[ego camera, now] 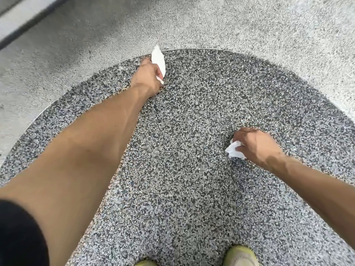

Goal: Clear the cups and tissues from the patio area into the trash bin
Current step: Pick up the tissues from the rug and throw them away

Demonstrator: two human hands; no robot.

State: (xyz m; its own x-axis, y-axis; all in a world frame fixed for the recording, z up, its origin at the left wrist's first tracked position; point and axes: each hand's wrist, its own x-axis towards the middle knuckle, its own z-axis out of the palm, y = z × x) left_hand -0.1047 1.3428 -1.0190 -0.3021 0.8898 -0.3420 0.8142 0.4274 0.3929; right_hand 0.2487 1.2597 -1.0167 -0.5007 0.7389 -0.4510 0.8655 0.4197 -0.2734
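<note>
Looking down at a dark speckled round patch (192, 116) of pebbled floor, thin metal rim, paler pebbled floor (211, 22) around it. Grey step or kerb (21, 20) at the far left corner. Two yellow-green shoe toes (240, 256) at the near edge. Black sleeve (17, 233) on the left upper arm. Nothing lies between the two hands.

Left hand (148, 75) reaches out to the far rim of the patch, fingers curled round a flat tissue (159, 61). The tissue sticks out past the knuckles, long axis running away from the person, pointed tip just over the rim. Whether it touches the ground: cannot tell.

Right hand (255, 144) is low over the right-centre of the patch, fingers and thumb pinching a crumpled tissue (235, 149). The wad sits on the hand's left side, at the fingertips, on or just above the ground. No clear long axis.
</note>
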